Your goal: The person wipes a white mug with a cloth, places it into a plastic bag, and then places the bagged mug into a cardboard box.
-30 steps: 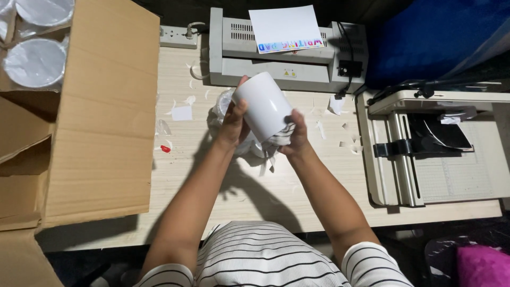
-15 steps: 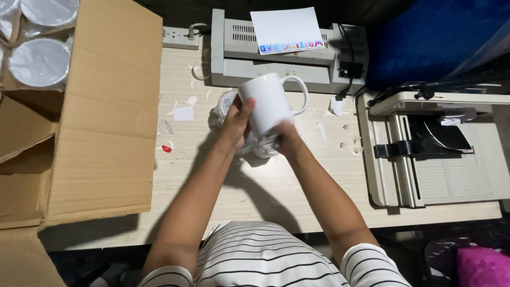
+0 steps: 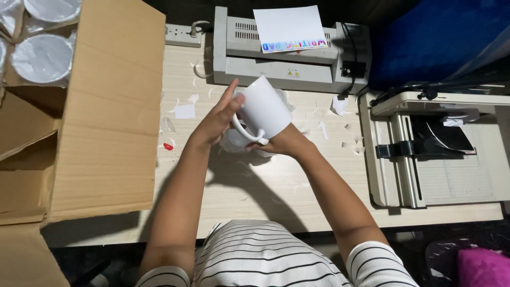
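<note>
My left hand [image 3: 215, 119] pressed its fingers against the side and handle of one white mug [image 3: 264, 108], while my right hand [image 3: 284, 142] gripped it from beneath, above a crumpled clear wrapper [image 3: 236, 143]. The mug hung tilted over the middle of the table [image 3: 265, 196]. I counted one laminator [image 3: 284, 56] behind, one paper cutter [image 3: 441, 154] at the right edge, one open cardboard box [image 3: 106, 106] at left showing three wrapped mugs [image 3: 42, 58]. Bare table lay nearest me.
</note>
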